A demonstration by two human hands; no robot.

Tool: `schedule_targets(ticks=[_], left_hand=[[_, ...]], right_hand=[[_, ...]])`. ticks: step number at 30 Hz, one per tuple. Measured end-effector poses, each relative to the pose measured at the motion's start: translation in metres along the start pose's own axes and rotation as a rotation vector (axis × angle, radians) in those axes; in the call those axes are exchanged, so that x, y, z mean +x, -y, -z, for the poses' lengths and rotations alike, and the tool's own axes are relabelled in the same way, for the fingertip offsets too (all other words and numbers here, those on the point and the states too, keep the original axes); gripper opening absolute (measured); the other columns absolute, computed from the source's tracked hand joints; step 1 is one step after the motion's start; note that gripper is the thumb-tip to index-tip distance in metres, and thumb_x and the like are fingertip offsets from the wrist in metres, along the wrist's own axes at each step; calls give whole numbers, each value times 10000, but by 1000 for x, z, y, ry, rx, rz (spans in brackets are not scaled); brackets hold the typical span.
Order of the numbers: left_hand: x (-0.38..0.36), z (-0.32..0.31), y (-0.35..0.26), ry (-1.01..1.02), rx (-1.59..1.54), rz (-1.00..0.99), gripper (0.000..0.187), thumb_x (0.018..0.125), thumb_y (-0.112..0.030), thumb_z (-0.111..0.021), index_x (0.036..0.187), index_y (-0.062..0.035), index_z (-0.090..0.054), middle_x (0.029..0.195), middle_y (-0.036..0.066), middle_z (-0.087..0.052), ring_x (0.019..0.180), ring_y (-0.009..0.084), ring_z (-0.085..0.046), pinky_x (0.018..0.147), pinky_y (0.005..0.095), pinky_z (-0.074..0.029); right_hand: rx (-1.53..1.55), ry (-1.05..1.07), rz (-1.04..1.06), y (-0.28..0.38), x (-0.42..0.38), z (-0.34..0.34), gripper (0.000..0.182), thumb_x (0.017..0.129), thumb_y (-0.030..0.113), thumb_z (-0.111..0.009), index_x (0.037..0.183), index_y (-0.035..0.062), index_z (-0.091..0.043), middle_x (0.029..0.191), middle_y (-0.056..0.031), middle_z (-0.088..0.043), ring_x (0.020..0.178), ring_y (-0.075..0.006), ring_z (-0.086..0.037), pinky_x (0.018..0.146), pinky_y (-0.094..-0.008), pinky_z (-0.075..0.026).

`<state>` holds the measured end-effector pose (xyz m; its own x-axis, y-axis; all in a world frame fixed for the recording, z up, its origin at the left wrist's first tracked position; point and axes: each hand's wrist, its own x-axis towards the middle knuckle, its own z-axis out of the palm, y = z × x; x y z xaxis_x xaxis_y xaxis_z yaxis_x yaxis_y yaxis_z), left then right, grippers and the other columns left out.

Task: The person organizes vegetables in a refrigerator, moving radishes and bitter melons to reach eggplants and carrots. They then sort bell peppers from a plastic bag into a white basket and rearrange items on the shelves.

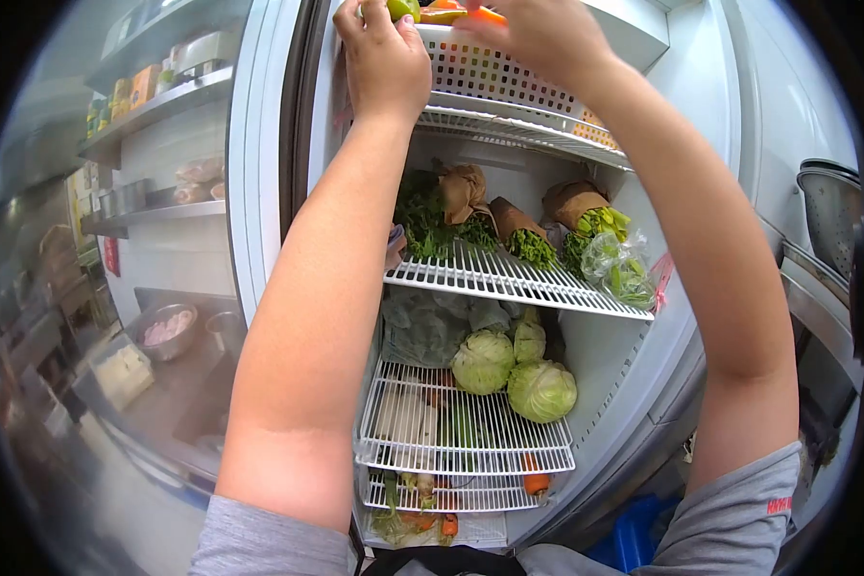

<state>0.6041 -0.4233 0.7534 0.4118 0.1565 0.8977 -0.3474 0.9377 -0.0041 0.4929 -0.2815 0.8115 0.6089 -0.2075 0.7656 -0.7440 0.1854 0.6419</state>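
High in the open fridge, a white perforated basket stands on a wire shelf, with orange and red-orange peppers showing over its rim. My left hand is at the basket's left corner, its fingers curled round a green pepper. Over the basket's right side is my right hand, smeared by motion. Its fingers are close to an orange pepper, partly cut off by the top of the view.
Below, a wire shelf bears leafy greens in brown paper and a clear plastic bag. Cabbages lie on a lower rack, above carrots. The glass door stands left. Metal colanders hang at right.
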Motion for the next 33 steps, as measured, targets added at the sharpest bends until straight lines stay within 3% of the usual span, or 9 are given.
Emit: schedule_targets(ticks=[2,8,14,16,17,20,26,30,33], left_hand=[[-1,-4,1,-49,40,-25,398,932,-115,-522,1324,-88,-458,1344,247,-424,1240,427,-456,1031,484,-412],[13,2,-9,33,27,50,392,866,-148,-633,1244,-76,-558,1288,227,-509,1225,400,-487,1030,456,-420],[25,4,-9,-53,-84,104,285,848,-86,-606,1131,-71,-635,1161,209,-587,1086,394,-578,962,437,-475],[30,-9,2,-57,-17,-116,255,848,-88,-608,1097,-78,-663,1133,216,-589,1084,390,-579,964,431,-475],[30,-7,-5,-37,50,-50,234,851,-90,-606,1073,-79,-680,1135,223,-577,1085,391,-579,964,428,-476],[31,11,-24,51,-46,94,250,844,-76,-614,1088,-81,-668,1153,225,-563,1098,395,-568,974,431,-469],[36,4,-16,-173,-116,-55,268,838,-18,-605,1104,-52,-606,1162,211,-555,1115,386,-548,971,437,-461],[37,12,-23,-102,-325,72,246,860,9,-578,1102,-32,-599,1078,193,-616,1052,354,-606,944,416,-480],[39,10,-21,-192,-271,-14,261,861,18,-578,1117,-24,-604,1059,183,-636,1035,338,-627,936,402,-489]], right_hand=[[-246,-106,135,10,-13,-23,264,842,332,-630,979,112,-684,1089,-101,-576,1016,-244,-588,869,-447,-492],[-260,-187,8,18,-15,-41,165,854,220,-610,988,137,-660,1102,-85,-540,1021,-270,-592,853,-462,-491],[-211,-267,5,20,-22,-44,150,851,203,-601,988,159,-642,1137,-72,-523,1017,-294,-601,835,-474,-471],[-230,-262,-12,19,-23,-47,147,845,212,-602,984,181,-638,1149,-60,-514,1023,-283,-579,821,-469,-457],[-231,-265,-11,18,-22,-49,147,845,212,-602,984,181,-638,1149,-60,-514,1023,-283,-579,821,-469,-457],[-315,-413,49,15,-22,-54,135,842,219,-597,970,196,-635,1135,-50,-504,1015,-266,-546,795,-463,-447],[-310,-351,11,5,-17,-55,124,853,205,-572,969,190,-616,1051,-33,-524,943,-244,-559,762,-456,-454],[-233,-381,39,-8,-19,-47,111,869,193,-561,971,161,-592,975,-41,-562,913,-240,-602,735,-443,-499],[-230,-374,39,-19,-31,-39,97,890,181,-550,975,151,-583,955,-47,-578,899,-248,-604,735,-431,-501]])
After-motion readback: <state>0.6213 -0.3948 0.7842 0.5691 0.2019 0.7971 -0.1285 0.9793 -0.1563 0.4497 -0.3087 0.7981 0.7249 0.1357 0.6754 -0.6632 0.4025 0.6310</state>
